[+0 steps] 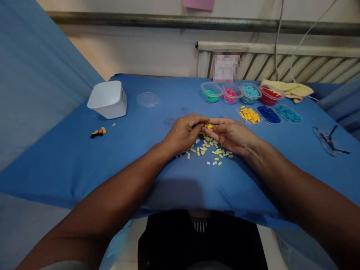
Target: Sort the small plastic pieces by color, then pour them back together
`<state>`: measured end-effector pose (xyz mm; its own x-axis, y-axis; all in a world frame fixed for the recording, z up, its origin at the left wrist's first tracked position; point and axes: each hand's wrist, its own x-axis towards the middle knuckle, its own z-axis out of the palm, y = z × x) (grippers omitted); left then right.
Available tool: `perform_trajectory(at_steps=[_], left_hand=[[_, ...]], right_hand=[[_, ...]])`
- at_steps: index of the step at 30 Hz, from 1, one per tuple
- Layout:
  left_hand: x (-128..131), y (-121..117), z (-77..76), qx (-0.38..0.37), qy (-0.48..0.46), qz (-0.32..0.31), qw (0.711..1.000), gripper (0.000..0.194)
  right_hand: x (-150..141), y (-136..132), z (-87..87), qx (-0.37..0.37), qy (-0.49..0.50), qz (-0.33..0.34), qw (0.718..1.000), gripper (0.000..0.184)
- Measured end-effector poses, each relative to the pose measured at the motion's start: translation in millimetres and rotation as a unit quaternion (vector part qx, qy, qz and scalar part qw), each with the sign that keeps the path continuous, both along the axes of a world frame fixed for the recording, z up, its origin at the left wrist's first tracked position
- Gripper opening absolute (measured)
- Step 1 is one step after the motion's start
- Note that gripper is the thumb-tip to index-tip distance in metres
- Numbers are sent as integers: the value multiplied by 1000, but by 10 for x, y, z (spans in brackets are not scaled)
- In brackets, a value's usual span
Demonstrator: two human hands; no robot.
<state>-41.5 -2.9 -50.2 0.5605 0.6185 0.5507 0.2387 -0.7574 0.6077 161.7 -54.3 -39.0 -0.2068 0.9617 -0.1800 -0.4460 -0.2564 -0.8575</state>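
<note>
My left hand (185, 132) and my right hand (234, 135) meet over the middle of the blue-covered table. Several small yellow toy bricks (208, 126) lie in the curled fingers of my right hand, its palm turned up. The left fingers are pinched together at these bricks; what sits between their tips is hidden. Below both hands, pale yellow and white small bricks (203, 149) are scattered loosely on the cloth, partly covered by the hands.
Clear tubs hold green (210, 96), pink (230, 96), light blue (249, 93) and red pieces (270, 96). Before them are yellow (249, 115), dark blue (269, 114) and teal pieces (288, 114). Glasses (329, 141) lie right; a white container (108, 100) and clear lid (148, 99) stand left.
</note>
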Motion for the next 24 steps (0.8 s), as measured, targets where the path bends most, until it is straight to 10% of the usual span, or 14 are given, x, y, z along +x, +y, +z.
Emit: perform_trajectory(at_steps=[9,14,24], left_hand=[[-97,114,25,51,-16,63,997,24],[-133,197,-21,44,-16,80,996,23],[-147,166,-8,39,14,77,996,25]], right_hand=[[486,231,58,23,-2,-182,983,29],[1241,572,57,25,-220,-268,938,27],[1915,1058,108,99,-723,-140,670,16]])
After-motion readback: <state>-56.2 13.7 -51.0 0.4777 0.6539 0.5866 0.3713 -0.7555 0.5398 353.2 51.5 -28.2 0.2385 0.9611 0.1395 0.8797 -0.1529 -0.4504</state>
